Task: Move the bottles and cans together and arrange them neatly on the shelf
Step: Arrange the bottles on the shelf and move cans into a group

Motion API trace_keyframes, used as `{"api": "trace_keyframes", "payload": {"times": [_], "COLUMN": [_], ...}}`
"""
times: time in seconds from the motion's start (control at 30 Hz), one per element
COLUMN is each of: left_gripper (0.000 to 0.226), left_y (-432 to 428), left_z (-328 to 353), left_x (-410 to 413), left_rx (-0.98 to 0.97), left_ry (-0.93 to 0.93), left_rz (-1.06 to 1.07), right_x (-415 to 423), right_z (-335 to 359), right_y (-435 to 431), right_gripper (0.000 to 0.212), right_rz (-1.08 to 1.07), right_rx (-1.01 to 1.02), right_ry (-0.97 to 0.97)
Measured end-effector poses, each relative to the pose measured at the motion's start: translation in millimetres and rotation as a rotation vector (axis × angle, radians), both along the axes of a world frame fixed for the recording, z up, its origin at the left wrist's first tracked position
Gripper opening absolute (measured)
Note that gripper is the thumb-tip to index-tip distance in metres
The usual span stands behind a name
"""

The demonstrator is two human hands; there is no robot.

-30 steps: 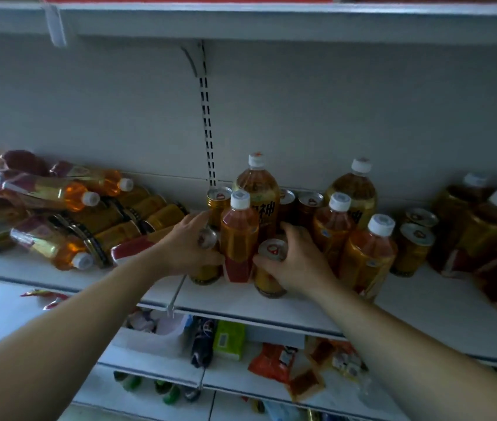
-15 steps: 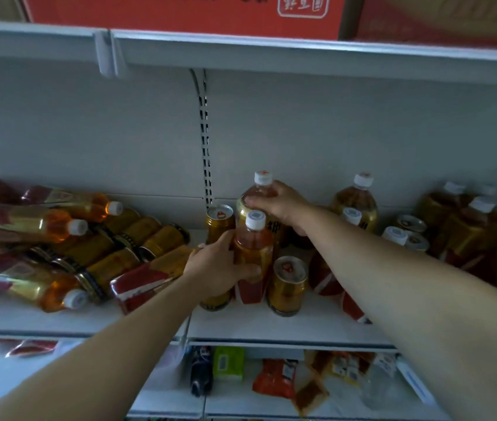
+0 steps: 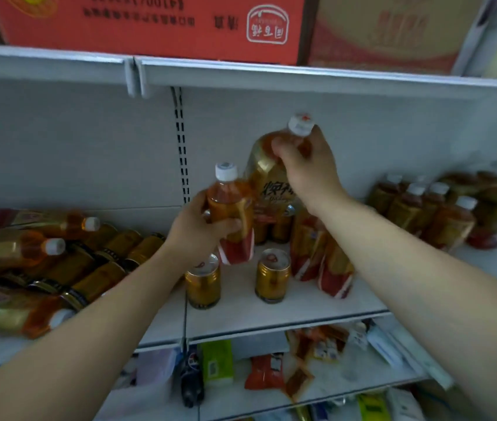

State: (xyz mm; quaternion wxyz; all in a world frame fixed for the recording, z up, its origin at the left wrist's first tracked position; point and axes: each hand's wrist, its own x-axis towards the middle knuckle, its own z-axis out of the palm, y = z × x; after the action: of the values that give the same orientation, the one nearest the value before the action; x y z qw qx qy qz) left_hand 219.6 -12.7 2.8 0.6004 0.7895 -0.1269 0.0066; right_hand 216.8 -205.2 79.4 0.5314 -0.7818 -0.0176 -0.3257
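A large bottle of amber drink hangs lifted above the shelf, cap tilted up and to the right, its long axis leaning off vertical; the right hand clenches its neck just under the cap. Full, it likely handles heavy and stiff, its smooth plastic slippery, so the neck grip suits. Left of it, the left hand grasps a small bottle, upright, above two standing cans.
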Motion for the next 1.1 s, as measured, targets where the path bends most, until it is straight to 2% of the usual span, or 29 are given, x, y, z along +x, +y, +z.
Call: {"api": "trace_keyframes", "payload": {"times": [0.1, 0.3, 0.57, 0.73, 0.87, 1.03, 1.1], "left_gripper": [0.055, 0.056, 0.049, 0.051, 0.048, 0.062, 0.059], "left_y": [0.4, -16.9, -110.4, -217.8, -292.0, -345.7, -362.3], "left_z": [16.6, 27.1, 34.7, 20.7, 1.1, -21.8, -26.7], "left_x": [-6.9, -35.3, -91.5, -130.0, -150.5, -154.6, -149.3], "left_rx": [-0.04, -0.048, -0.073, -0.109, -0.12, -0.044, -0.024], "left_ry": [-0.054, -0.122, -0.142, -0.094, -0.018, 0.094, 0.1], "left_rz": [-0.05, -0.106, -0.202, -0.264, -0.287, -0.286, -0.282], "right_x": [-29.1, -81.1, -153.5, -206.0, -232.4, -235.5, -227.1], "right_z": [6.3, 9.3, 18.0, 16.3, 3.6, -16.9, -25.9], "right_y": [-2.7, -24.8, -127.3, -226.9, -297.9, -362.4, -381.9], "right_gripper": [0.029, 0.015, 0.01, 0.011, 0.025, 0.023, 0.028], "right_rz": [-0.038, -0.074, -0.117, -0.168, -0.225, -0.286, -0.307], "right_rx": [0.07, 0.167, 0.172, 0.132, 0.114, 0.128, 0.14], "right_ry": [-0.04, -0.149, -0.161, -0.115, -0.033, 0.085, 0.118]}}
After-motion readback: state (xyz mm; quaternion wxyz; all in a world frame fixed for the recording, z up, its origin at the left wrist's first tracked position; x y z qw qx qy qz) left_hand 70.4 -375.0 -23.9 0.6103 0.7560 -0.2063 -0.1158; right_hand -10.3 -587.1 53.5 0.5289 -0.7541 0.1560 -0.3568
